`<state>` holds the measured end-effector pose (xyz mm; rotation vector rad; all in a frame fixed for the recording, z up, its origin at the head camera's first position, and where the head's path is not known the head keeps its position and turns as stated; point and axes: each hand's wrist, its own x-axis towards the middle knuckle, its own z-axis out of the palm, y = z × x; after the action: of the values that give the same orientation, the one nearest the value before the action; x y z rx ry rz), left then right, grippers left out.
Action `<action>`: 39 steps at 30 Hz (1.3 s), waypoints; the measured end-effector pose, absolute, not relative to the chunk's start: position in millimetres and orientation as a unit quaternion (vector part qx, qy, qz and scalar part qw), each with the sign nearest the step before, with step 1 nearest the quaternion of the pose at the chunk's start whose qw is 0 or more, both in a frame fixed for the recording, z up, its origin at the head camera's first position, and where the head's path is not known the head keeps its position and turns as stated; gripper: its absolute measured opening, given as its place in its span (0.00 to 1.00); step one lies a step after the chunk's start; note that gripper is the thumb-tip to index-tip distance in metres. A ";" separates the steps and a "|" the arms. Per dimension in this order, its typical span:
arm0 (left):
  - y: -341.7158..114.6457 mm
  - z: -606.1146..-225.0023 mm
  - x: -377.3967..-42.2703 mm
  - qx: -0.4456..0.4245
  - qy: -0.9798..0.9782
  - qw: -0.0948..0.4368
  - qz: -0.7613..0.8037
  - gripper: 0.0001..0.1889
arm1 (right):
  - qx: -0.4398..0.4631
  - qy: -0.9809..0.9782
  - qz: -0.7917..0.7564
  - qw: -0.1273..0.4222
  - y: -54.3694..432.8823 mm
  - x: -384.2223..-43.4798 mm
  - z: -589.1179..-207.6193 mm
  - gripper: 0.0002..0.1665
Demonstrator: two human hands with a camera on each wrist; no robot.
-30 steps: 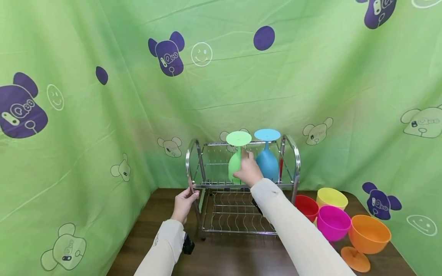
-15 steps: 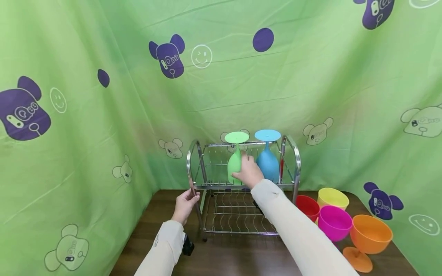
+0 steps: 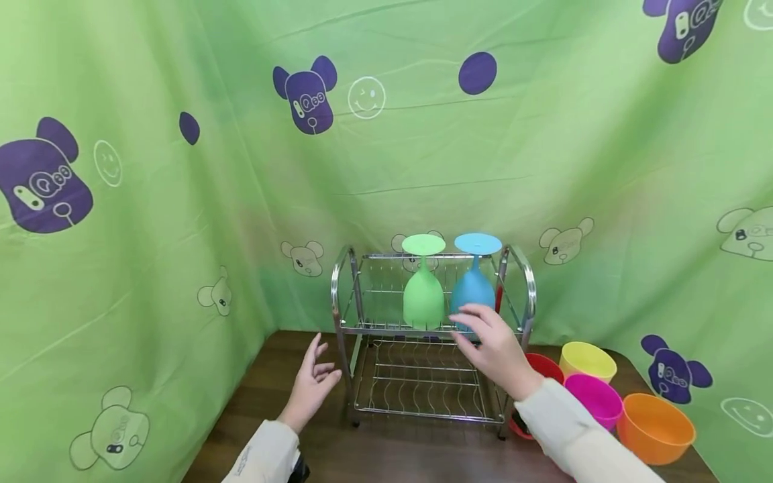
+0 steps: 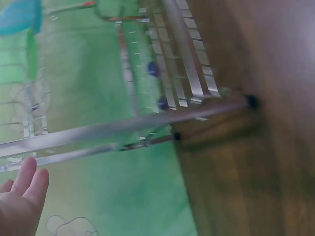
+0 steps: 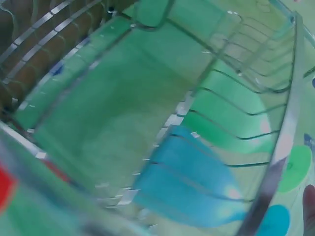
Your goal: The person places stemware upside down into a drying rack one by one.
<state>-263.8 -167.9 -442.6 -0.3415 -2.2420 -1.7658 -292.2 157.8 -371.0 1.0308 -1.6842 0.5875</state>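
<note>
A green goblet (image 3: pixel 424 302) and a blue goblet (image 3: pixel 473 287) stand upside down, bases up, on the upper tier of a two-tier metal dish rack (image 3: pixel 343 349). My right hand (image 3: pixel 496 350) is in front of the rack, fingers spread and holding nothing; it hides the lower part of the blue goblet in the head view. To the left of the rack's left leg, my left hand (image 3: pixel 311 388) has its fingers apart with nothing in them. In the right wrist view the blue goblet (image 5: pixel 184 182) and green goblet (image 5: pixel 229 115) show behind the wires.
On the table (image 3: pixel 398 453) right of the rack stand a red cup (image 3: pixel 546 366), a yellow cup (image 3: pixel 590 361), a magenta cup (image 3: pixel 594 397) and an orange cup (image 3: pixel 657 429). My right sleeve partly covers this group. A printed green cloth (image 3: pixel 386 161) hangs behind.
My right hand has let go of the green goblet and moved down and right. My left hand has come off the rack's left leg. The green goblet stays on the upper tier.
</note>
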 end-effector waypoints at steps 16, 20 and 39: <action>-125.0 -463.1 -235.3 -0.375 -0.847 0.208 -0.313 0.37 | 0.223 -0.850 0.220 0.422 261.7 -218.2 -447.2 0.31; -99.6 -470.5 -239.8 -0.412 -0.848 0.194 -0.270 0.37 | 0.140 -0.896 0.221 0.357 294.6 -202.6 -454.9 0.25; 10.7 -466.0 -234.0 -0.646 -0.740 0.186 0.015 0.23 | -0.259 -0.626 0.538 0.501 377.9 -203.3 -526.1 0.36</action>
<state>-234.0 10.7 -466.0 -1.8202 -2.0855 0.0418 -203.3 377.9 -526.1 -0.6272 -1.5144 1.3001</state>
